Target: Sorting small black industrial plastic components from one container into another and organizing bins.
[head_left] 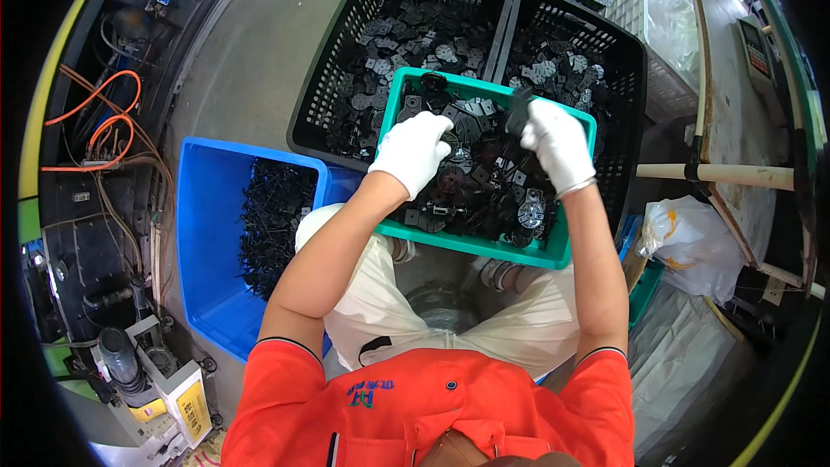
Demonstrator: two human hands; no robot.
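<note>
A green tub [484, 242] full of black moulded plastic parts [467, 182] stands in front of me, over my knees. My left hand [411, 153], in a white glove, is over the tub's left side with its fingers curled together; whatever they may hold is hidden. My right hand [558, 145], also gloved in white, is closed on a dark plastic part [519, 111] above the tub's right half. Some parts in the tub are flat with round, shiny ends.
Two black perforated crates [313, 91] with similar parts stand behind the tub. At left is a blue bin [203, 225] holding thin black pieces. A white crate [666, 60], a pale pipe [735, 175] and plastic bags [705, 242] are at right. Machinery with orange hoses [117, 121] lines the far left.
</note>
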